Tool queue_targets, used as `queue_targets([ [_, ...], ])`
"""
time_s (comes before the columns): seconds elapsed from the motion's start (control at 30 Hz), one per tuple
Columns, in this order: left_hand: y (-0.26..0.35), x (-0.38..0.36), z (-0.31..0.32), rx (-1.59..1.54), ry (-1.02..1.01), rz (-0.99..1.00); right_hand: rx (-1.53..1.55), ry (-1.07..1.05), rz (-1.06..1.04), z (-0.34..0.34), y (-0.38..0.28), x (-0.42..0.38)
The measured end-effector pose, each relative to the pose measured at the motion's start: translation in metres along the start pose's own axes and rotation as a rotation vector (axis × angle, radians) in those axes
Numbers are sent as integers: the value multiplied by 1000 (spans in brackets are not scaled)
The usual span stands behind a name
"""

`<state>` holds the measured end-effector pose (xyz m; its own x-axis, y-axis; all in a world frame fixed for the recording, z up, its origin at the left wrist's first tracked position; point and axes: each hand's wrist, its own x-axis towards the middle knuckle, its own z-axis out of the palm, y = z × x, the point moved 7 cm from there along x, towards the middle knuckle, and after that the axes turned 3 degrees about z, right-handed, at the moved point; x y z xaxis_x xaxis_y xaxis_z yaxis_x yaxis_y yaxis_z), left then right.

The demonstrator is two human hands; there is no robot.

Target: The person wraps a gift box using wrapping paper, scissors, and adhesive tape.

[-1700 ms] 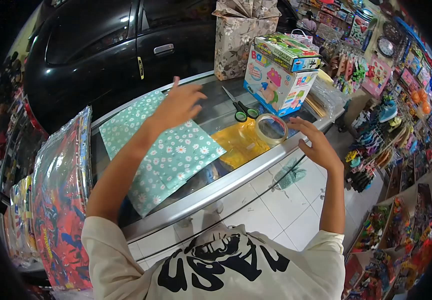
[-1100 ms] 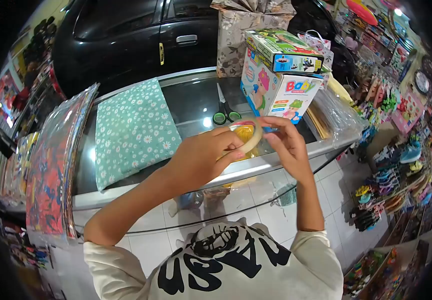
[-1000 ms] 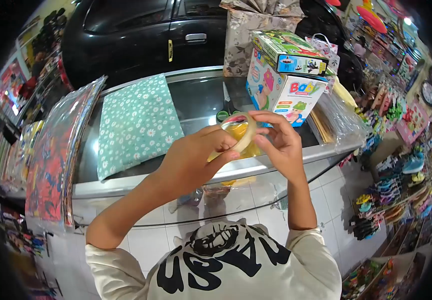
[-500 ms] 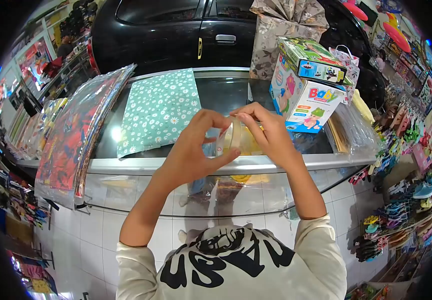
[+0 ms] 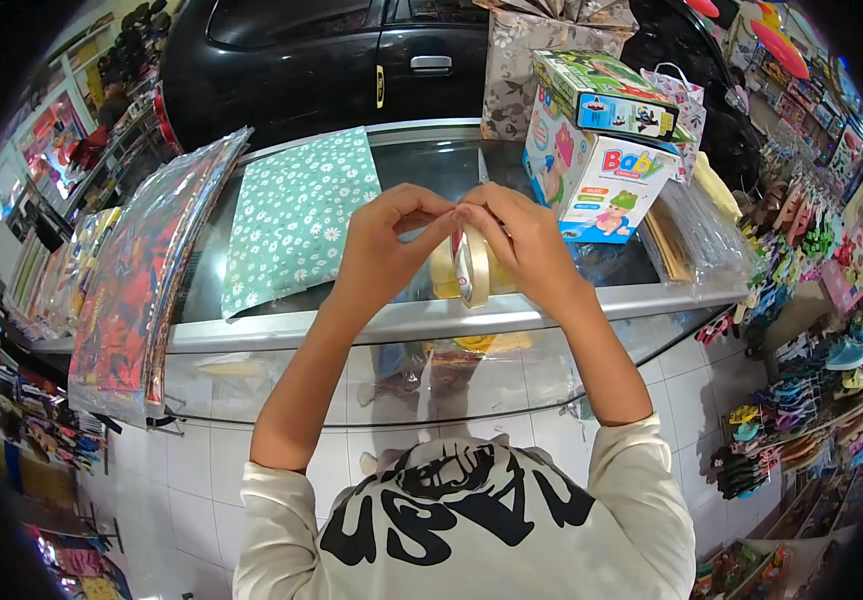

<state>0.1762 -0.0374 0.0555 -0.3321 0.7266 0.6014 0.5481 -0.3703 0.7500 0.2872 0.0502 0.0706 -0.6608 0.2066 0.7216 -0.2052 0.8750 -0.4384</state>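
A roll of clear tape (image 5: 476,280) hangs on edge just below my fingertips, above the front of the glass counter. My left hand (image 5: 392,240) is closed in a pinch at the top of the roll, thumb against fingers. From the other side, my right hand (image 5: 530,245) pinches at the same spot, its fingertips touching those of the left. The short piece of tape between them is too small to make out. Left of my hands lies a flat green sheet of daisy-patterned paper (image 5: 302,215). Something yellowish (image 5: 444,274) shows behind the roll, partly hidden.
Stacked boxes, a baby toy box (image 5: 607,190) below a green box (image 5: 607,90), stand at right beside a floral wrapped package (image 5: 512,90). Plastic packets (image 5: 702,235) lie right, wrapping sheets (image 5: 132,290) left. A metal edge (image 5: 392,326) borders the counter; a black car (image 5: 292,70) is behind.
My left hand has left its wide grip around the roll and now pinches at the top, against my right fingertips. The roll hangs lower. The view has shifted slightly.
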Motion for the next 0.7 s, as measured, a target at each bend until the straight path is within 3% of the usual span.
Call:
queue_targets([
  [0.13,9,6,4,84,-9,57,169,-38,153,0,14,-5],
  [0.23,11,11,3,86,4,44,431,-108,-31,6,21,-9],
  [0.33,10,15,-1,94,17,93,359,-203,9,16,25,-13],
  [0.53,49,19,-12,131,93,287,405,-347,425,28,58,5],
  [0.6,70,22,-17,248,60,391,359,-419,443,33,71,13],
  [0.7,54,41,-23,160,99,300,252,-583,440,34,60,18],
])
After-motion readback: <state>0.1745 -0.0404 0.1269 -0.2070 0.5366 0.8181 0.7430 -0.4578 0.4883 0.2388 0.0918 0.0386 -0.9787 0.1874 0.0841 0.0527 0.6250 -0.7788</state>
